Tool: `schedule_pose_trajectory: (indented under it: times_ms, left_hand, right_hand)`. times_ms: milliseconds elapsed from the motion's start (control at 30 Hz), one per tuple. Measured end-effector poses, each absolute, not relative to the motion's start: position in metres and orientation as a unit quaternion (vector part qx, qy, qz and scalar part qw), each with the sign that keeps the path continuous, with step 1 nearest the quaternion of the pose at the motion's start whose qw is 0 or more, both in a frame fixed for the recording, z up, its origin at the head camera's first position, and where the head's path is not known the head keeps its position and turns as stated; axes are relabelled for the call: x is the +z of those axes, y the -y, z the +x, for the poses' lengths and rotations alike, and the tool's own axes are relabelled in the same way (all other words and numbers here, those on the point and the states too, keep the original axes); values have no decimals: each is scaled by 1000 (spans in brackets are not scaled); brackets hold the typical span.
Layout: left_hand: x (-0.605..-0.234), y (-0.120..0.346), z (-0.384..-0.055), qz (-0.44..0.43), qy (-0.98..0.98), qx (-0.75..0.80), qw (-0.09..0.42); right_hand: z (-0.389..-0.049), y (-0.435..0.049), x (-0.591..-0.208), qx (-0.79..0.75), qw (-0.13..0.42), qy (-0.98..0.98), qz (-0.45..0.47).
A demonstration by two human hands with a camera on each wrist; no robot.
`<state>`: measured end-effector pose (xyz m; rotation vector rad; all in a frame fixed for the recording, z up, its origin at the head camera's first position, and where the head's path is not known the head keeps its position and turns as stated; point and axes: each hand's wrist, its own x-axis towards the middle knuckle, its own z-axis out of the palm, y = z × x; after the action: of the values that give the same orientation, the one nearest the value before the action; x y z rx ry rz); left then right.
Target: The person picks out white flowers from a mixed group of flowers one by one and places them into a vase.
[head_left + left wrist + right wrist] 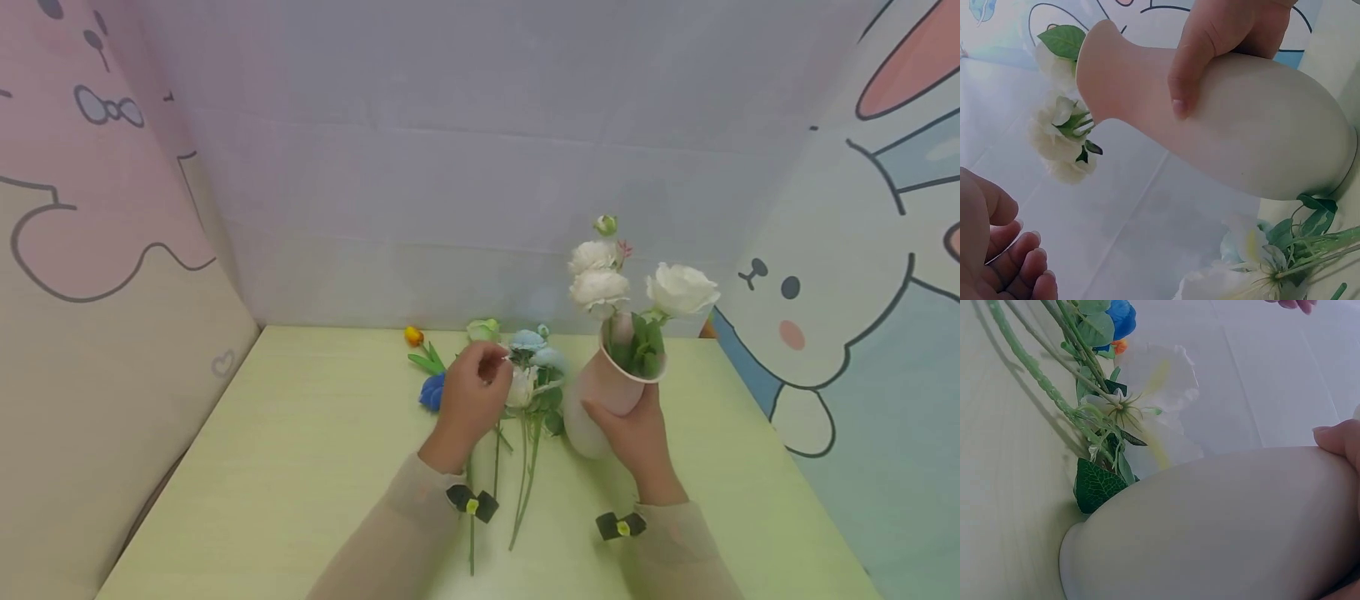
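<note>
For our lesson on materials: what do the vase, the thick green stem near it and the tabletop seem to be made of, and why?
Vase: probably ceramic, matte; its smooth surface shows only soft shading, though plastic is possible.
Thick green stem: perhaps moulded plastic, dull; its surface looks bumpy.
Tabletop: seems wood or wood-effect laminate, low sheen; faint grain streaks show.

I see a smooth, pale vase (pixel 592 417), flared mouth up, white blooms (pixel 597 287) rising from it; loose multicoloured flowers (pixel 521 388) lie on the worktop (pixel 315 467) just beside.
</note>
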<state>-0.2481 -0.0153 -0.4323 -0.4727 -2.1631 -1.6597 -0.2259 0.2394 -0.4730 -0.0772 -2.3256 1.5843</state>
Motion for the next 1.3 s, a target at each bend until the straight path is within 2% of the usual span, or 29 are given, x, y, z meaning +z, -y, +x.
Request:
schedule_pose_trajectory:
  times_ms: [567,1000,1300]
  left_hand:
    - [-468,21,-215,-91,814,-546,176]
    - [-507,17,-209,-80,869,-455,179]
    - [-510,20,-212,-92,891,-385,224]
  right_hand:
    - [-226,-240,-475,557,163,814,-27]
    - [-226,-240,-475,551,165,818,-32]
    - [-226,-241,-476,549,160,820,-30]
